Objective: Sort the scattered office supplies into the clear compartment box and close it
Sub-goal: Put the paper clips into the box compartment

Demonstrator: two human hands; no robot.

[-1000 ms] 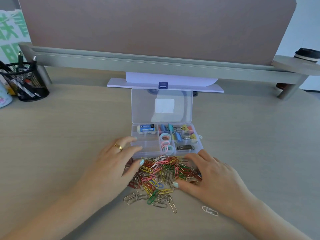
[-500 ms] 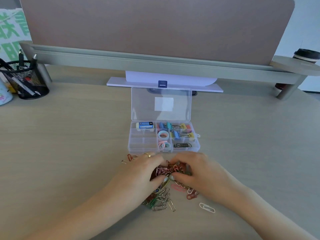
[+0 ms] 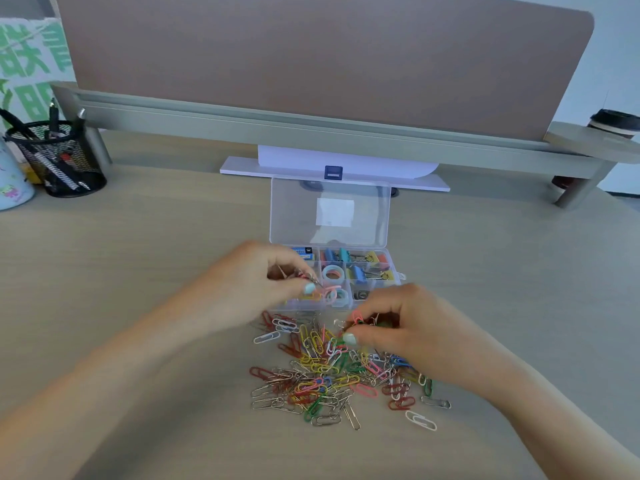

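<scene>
Left hand point(image 3: 263, 282) raised over the left compartments of the clear compartment box point(image 3: 332, 268), fingers pinched on a few paper clips, blurred. Right hand point(image 3: 398, 327) at 3 o'clock of the left one, low over the paper clip pile point(image 3: 329, 372), thumb and fingers pinching a small bunch of clips. Pile spread on the tabletop point(image 3: 138, 271) at 6 o'clock of the box, just beside its front edge. One white clip point(image 3: 420, 420) lies apart at the pile's 4 o'clock. Box lid point(image 3: 329, 213) open, tilted back at 12 o'clock. Inside: binder clips point(image 3: 360, 268) in the right compartments, tape rolls point(image 3: 332, 273) in the middle, eraser point(image 3: 304, 252) at the back left. Mesh pen holder point(image 3: 57, 161) far off at 10 o'clock.
</scene>
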